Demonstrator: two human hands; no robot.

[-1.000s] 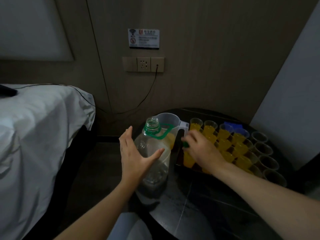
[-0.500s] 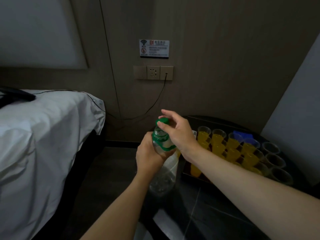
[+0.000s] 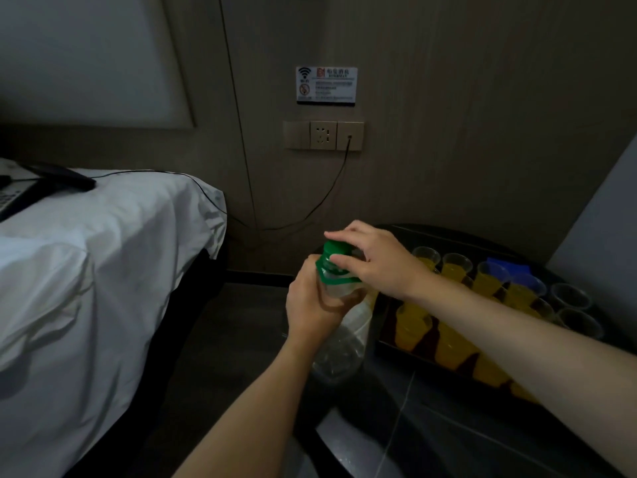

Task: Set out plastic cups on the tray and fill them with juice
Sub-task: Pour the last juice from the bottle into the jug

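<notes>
A clear plastic bottle with a green handle ring stands at the left edge of the dark round table. My left hand grips its neck. My right hand pinches the green cap on the bottle's mouth. Right of the bottle, a dark tray holds several clear cups filled with orange juice. A few cups without juice stand at the tray's right side. A clear jug is mostly hidden behind the bottle and my hands.
A bed with a white sheet fills the left side, with a dark device on it. A cable hangs from the wall socket. A blue object lies behind the cups. A pale wall rises on the right.
My right hand left the tray with the green cap and brought it onto the bottle's mouth. My left hand closed round the bottle's neck. The view shifted slightly.
</notes>
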